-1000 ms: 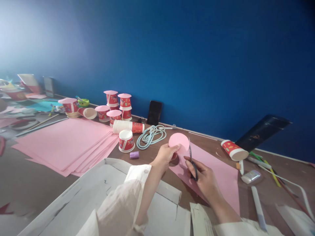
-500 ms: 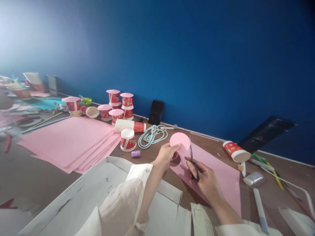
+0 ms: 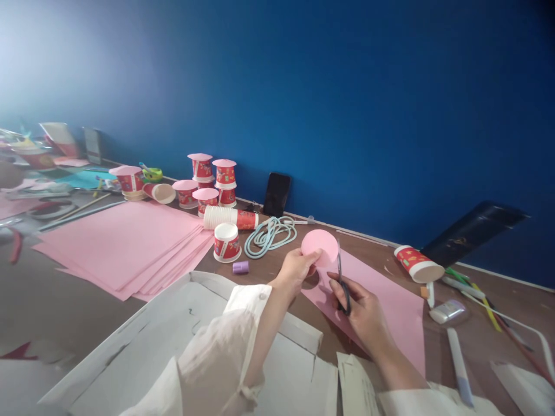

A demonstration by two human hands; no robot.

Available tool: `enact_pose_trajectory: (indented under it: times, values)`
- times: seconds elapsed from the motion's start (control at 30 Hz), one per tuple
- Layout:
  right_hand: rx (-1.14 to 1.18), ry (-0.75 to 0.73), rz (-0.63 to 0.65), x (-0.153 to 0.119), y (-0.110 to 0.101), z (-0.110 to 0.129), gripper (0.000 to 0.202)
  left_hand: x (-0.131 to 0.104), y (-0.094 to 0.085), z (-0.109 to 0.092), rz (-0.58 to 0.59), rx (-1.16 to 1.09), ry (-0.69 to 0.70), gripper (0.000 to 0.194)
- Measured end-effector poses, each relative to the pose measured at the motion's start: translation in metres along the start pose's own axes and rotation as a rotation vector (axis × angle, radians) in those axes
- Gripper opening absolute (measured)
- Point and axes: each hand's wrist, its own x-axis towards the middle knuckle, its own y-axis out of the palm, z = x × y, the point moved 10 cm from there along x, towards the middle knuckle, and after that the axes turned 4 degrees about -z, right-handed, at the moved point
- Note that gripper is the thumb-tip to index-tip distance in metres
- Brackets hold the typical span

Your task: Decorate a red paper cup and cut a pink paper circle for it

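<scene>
Between the thumb and fingers of my left hand is a round pink paper disc, held up above the table. My right hand is closed round the dark handles of a pair of scissors. Their blades point upward along the disc's right edge. Beneath both hands lies a larger pink sheet, with a dark curved gap in it by my left hand. I cannot tell whether the blades are parted.
Red paper cups with pink discs on top stand along the wall. A pile of pink sheets lies left. Nearer are a coiled pale-blue cable, a phone, a purple cap and a white box lid. A tipped cup lies right.
The view has shifted slightly. My left hand still pinches the disc and my right hand still has the scissors at its right edge; little else differs.
</scene>
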Motion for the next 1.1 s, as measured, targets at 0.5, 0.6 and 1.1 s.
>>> enact_pose_trajectory:
  times: [0.5,0.6,1.1]
  values:
    - [-0.02,-0.034,-0.02,0.003,-0.003,-0.001,0.057,0.0,0.0,0.001,0.003,0.008,-0.002,0.037]
    - [-0.002,-0.011,-0.024,0.002,-0.003,0.0,0.059,0.0,0.0,0.0,0.003,-0.016,-0.001,0.037]
    - [-0.04,-0.023,-0.182,0.01,-0.026,-0.008,0.075,-0.002,0.007,0.001,0.123,-0.098,-0.036,0.035]
